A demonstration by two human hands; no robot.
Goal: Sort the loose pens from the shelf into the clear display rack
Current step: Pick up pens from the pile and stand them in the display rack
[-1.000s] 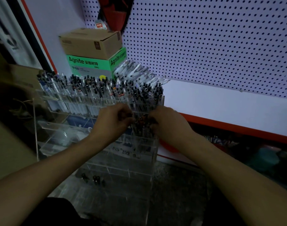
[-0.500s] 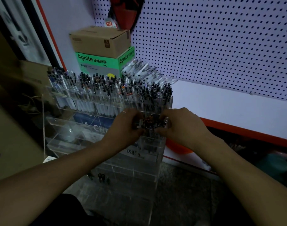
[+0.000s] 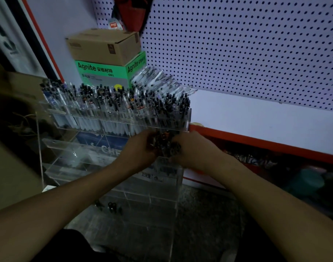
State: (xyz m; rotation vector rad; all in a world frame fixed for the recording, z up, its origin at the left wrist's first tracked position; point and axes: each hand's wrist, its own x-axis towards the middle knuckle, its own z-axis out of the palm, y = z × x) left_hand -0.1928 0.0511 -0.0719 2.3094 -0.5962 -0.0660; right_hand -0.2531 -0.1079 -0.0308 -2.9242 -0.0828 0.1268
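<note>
At the rack's point(image 3: 112, 118) second tier, both hands grip one bundle of pens point(image 3: 164, 143). Left hand point(image 3: 141, 152) and right hand point(image 3: 194, 150) clamp its opposite sides.

A single wide-angle view is taken from the head, directed forward and downward along both bare forearms. The left hand point(image 3: 141, 148) and right hand point(image 3: 194, 150) are seen close, near the centre. Just beyond them the tiered clear acrylic display rack point(image 3: 112, 159) is framed, with the white perforated pegboard wall point(image 3: 247, 50) further behind.
</note>
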